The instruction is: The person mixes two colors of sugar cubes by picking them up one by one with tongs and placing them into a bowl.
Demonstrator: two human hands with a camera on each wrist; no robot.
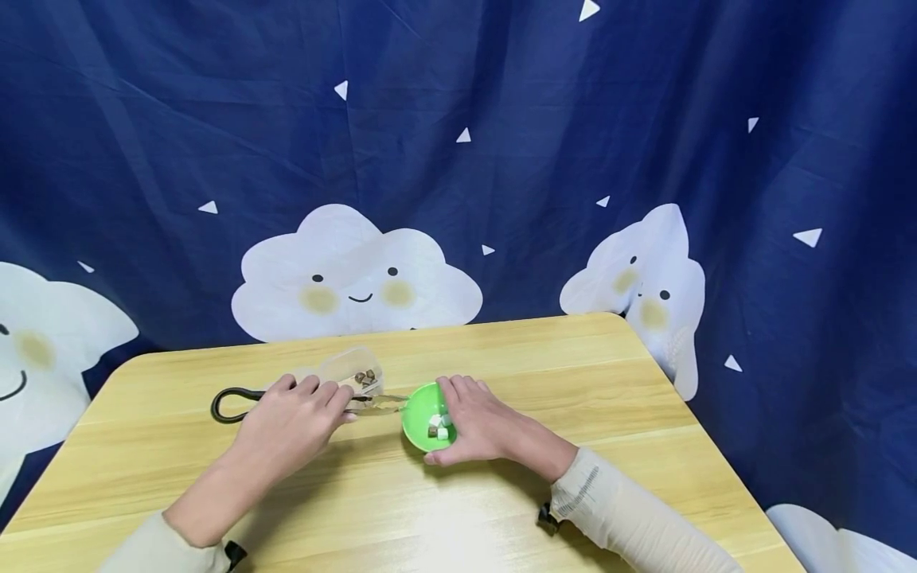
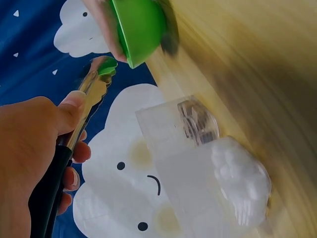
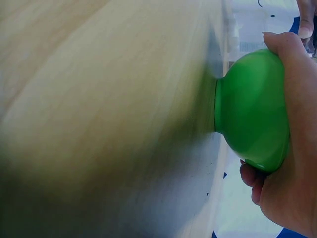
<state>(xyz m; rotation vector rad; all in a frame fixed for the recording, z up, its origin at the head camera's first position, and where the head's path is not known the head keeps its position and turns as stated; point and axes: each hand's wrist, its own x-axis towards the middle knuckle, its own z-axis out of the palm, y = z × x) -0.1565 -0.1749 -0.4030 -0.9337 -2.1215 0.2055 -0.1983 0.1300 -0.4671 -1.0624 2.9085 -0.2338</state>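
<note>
My left hand (image 1: pixel 294 422) grips a pair of tongs (image 2: pixel 89 96) with black handles and metal ends. The tong tips reach the left rim of a green bowl (image 1: pixel 417 414); whether anything is between them I cannot tell. My right hand (image 1: pixel 478 422) holds this bowl from the right, thumb at the near side and fingers at the far side. Inside lie several white cubes (image 1: pixel 442 434) and a brown cube (image 1: pixel 432 431). Behind my left hand is a clear plastic container (image 2: pixel 173 148), with brown cubes (image 1: pixel 365 378) in one part and white pieces (image 2: pixel 237 183) in another.
Everything is on a light wooden table (image 1: pixel 587 374) with rounded far corners. A dark blue curtain (image 1: pixel 516 175) with clouds and small white triangles hangs right behind its far edge.
</note>
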